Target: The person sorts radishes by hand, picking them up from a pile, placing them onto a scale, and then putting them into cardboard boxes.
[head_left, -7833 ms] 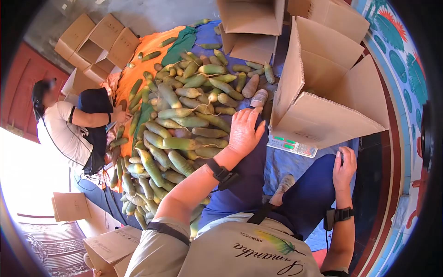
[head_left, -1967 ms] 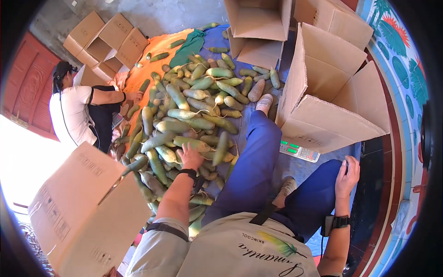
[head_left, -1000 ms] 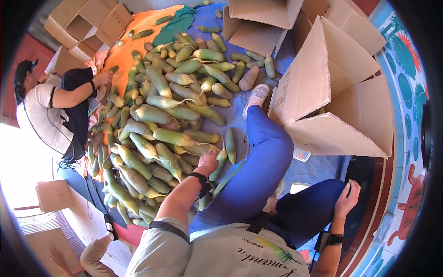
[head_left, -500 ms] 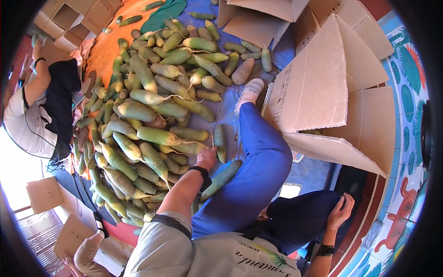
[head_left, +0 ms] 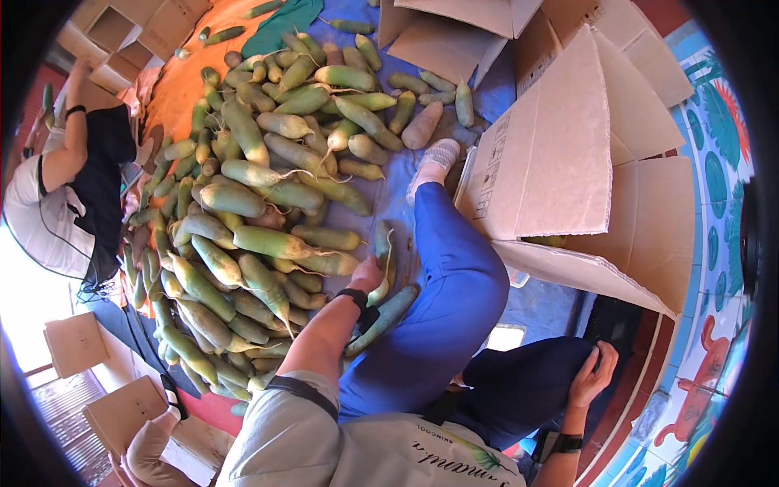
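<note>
My left hand point(head_left: 367, 275) is at the right edge of a big pile of green radishes point(head_left: 268, 242). Its fingers are closed on a green radish point(head_left: 387, 278) whose thin root points up. Just beyond lies another radish point(head_left: 382, 237) on the blue sheet, partly covered by the held one. A long radish point(head_left: 386, 320) rests against my blue-trousered leg, below the hand. My right hand point(head_left: 595, 375) rests on my bent knee, holding nothing, its fingers slightly apart.
A large open cardboard box point(head_left: 544, 154) stands to my right, with something green inside. More boxes point(head_left: 446, 45) are behind it. At the left a co-worker point(head_left: 61, 174) sits beside the pile, a hand raised. Another person's arm point(head_left: 154, 450) is near a carton point(head_left: 122, 414) at lower left.
My left hand has shifted slightly right, bringing a radish over beside the one lying on the sheet. My right hand stays on the knee. The co-worker's raised arm has moved a little.
</note>
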### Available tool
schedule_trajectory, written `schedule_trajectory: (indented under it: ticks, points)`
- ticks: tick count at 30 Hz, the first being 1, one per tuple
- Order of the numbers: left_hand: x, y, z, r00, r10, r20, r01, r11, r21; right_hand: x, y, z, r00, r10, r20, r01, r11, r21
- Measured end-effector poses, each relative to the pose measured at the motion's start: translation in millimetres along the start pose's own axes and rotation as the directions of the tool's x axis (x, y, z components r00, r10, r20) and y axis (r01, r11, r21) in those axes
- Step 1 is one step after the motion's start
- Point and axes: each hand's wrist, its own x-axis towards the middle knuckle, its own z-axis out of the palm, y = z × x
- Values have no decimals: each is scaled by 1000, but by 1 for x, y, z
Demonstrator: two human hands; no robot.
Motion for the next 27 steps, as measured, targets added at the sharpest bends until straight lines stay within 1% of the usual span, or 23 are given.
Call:
schedule_trajectory:
  ticks: [1,2,4,5,7,8,10,11,13,14,16,17,18,20,22,24,25,26,27]
  points:
    - [-2,-2,1,998,44,43,-50,989,140,1,-3,1,1000,-6,-9,6,1000,6]
    - [-8,-4,0,990,91,105,-109,978,180,1,-4,2,1000,-1,-17,1,1000,10]
    - [-18,-6,1,979,177,97,-193,963,189,2,-4,3,1000,-16,-20,17,1000,15]
    - [-19,-4,1,979,183,94,-198,961,192,3,-6,3,1000,-15,-27,15,1000,14]
    - [-33,8,-9,977,168,128,-199,936,291,2,-10,3,999,-30,-35,31,999,40]
    - [-36,10,-11,977,174,123,-203,936,289,1,-10,3,999,-34,-42,35,999,40]
    - [-38,17,-11,970,229,77,-240,878,415,0,-7,4,998,-32,-45,34,999,38]
    - [-35,23,-11,968,238,76,-248,875,416,-1,-7,3,998,-38,-51,40,998,42]
    - [-31,35,-12,950,218,223,-301,826,477,-1,-8,3,998,-39,-56,41,998,41]
    - [-29,34,-11,949,224,220,-305,821,482,-1,-9,3,998,-44,-55,46,998,46]
    - [-22,21,-1,934,274,231,-351,831,432,1,-12,2,998,-33,-62,36,998,59]
    - [-11,7,9,944,283,169,-329,826,458,1,-13,2,998,-27,-59,31,997,70]
    - [-18,8,0,943,289,163,-332,819,469,1,-13,3,997,-19,-72,24,997,75]
    - [-42,14,-28,965,236,117,-262,899,350,2,-13,5,996,-35,-81,43,994,99]
    - [-41,-5,-39,962,259,88,-274,900,339,2,-14,6,994,-37,-99,48,993,110]
    - [-47,-14,-56,940,340,-7,-327,910,253,3,-15,7,993,-42,-114,56,991,119]
    - [-55,-13,-67,940,337,-56,-328,936,132,3,-15,8,992,-39,-117,54,990,129]
    - [-58,-11,-77,937,343,-64,-331,933,142,3,-15,9,992,-37,-121,54,989,140]
    - [-61,-10,-85,890,400,-219,-378,916,135,3,-15,10,991,-32,-133,51,988,147]
